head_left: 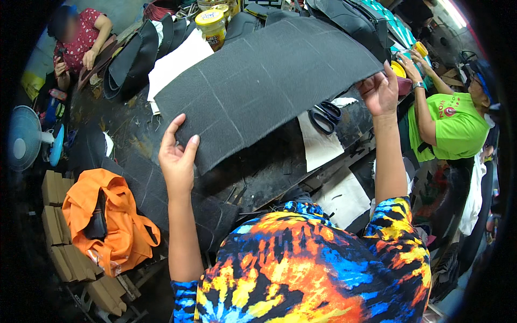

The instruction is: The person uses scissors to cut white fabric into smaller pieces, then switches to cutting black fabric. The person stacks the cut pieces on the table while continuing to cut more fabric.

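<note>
A large dark grey foam sheet (264,86) marked with pale grid lines is held up flat above the dark worktable (264,172). My left hand (177,153) grips its near left corner, thumb on top. Its right edge is pinched by my right hand (381,91). Under the sheet on the table lie black-handled scissors (326,117) beside a white paper pattern (320,145).
A yellow-lidded jar (211,26) and white paper (175,62) lie at the table's far side by black material pieces (132,59). An orange bag (110,218) sits left, a fan (27,140) beyond. A person in green (449,126) works right; another in red (81,40) far left.
</note>
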A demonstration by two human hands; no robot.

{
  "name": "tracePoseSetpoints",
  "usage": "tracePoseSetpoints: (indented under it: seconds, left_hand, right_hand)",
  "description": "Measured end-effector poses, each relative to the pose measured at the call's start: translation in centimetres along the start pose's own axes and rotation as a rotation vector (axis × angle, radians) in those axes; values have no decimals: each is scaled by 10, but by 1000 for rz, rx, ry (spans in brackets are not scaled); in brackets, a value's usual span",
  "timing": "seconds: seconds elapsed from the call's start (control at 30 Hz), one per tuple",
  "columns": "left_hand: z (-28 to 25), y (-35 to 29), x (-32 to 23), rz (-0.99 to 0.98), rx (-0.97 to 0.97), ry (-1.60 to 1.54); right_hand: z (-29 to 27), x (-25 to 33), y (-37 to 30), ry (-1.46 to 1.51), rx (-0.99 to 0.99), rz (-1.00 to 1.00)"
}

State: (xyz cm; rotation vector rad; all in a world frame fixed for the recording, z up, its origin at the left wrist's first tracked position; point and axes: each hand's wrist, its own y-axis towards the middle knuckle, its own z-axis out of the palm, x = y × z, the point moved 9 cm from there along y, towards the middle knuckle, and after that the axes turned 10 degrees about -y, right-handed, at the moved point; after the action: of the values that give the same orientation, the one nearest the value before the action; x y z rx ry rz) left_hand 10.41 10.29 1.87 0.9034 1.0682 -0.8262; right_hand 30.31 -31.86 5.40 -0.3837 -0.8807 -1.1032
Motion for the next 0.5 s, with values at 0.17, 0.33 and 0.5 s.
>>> tracePoseSetpoints:
  seconds: [0.17,0.33,0.5]
  left_hand:
    - [-4,14,32,-102,-47,-131]
    - [-20,-3,44,-159,-91,-316]
    - [-15,-13,45,-116,-94,-248]
  right_hand:
    - [6,-54,-39,-1483,-145,13]
    - [39,-67,-51,-2092,-115,-97]
    - [56,-64,-48,-2106,-41,-17]
